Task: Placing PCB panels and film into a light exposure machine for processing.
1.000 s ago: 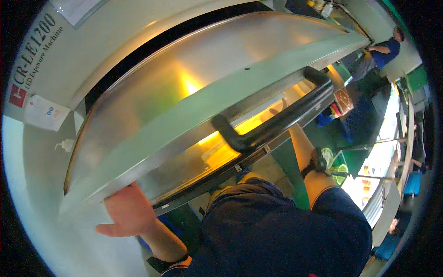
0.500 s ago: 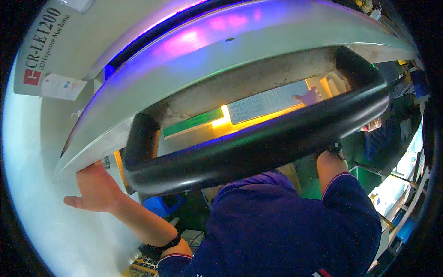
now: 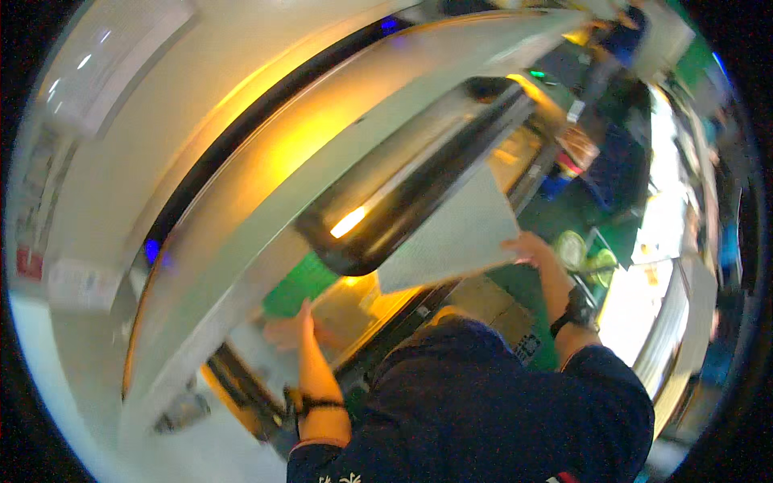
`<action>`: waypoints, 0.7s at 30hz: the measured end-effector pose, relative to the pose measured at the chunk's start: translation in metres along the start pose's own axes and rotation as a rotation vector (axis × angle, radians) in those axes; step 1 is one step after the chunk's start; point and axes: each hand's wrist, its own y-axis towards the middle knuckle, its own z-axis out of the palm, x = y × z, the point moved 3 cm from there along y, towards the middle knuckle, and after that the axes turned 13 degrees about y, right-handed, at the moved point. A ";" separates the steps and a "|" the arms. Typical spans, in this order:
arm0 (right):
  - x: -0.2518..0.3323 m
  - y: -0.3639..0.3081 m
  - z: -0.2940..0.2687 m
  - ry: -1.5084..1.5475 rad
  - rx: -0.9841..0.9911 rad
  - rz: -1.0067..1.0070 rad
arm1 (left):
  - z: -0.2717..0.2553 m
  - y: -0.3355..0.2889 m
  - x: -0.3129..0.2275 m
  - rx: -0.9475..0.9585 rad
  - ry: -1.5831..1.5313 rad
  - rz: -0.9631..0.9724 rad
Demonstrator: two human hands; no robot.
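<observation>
My right hand (image 3: 527, 246) grips the right edge of a pale grey flat panel (image 3: 455, 237), which is tilted and partly hidden by the black handle (image 3: 427, 173) above it. Fingers stretched and thumb apart, my left hand (image 3: 296, 328) is low over the lit bed (image 3: 354, 310), close to a green board (image 3: 299, 286). That hand is smeared by motion, and I cannot tell whether it touches the board. The handle belongs to the big pale lid (image 3: 266, 201) of the machine, above both hands.
A yellow-lit rim runs along the machine's front edge (image 3: 403, 322). On the right are a brightly lit surface (image 3: 656, 201) and round pale green objects (image 3: 572, 249). Farther back, another person (image 3: 624, 40) stands. A cardboard-coloured box (image 3: 491, 310) lies below.
The lid looks higher and the view has turned. My left hand has left the lid's edge for the bed. My right hand has tilted the panel up. Purple reflections have given way to yellow.
</observation>
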 end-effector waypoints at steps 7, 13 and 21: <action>-0.184 -0.182 0.027 0.804 -0.335 -0.196 | 0.045 0.083 0.024 0.163 0.005 0.393; -0.219 -0.317 0.054 1.018 -0.651 -0.275 | 0.075 0.138 0.024 -0.262 0.113 0.644; -0.357 -0.316 0.023 1.551 -1.135 -0.317 | -0.010 0.003 -0.025 -0.403 -0.075 1.280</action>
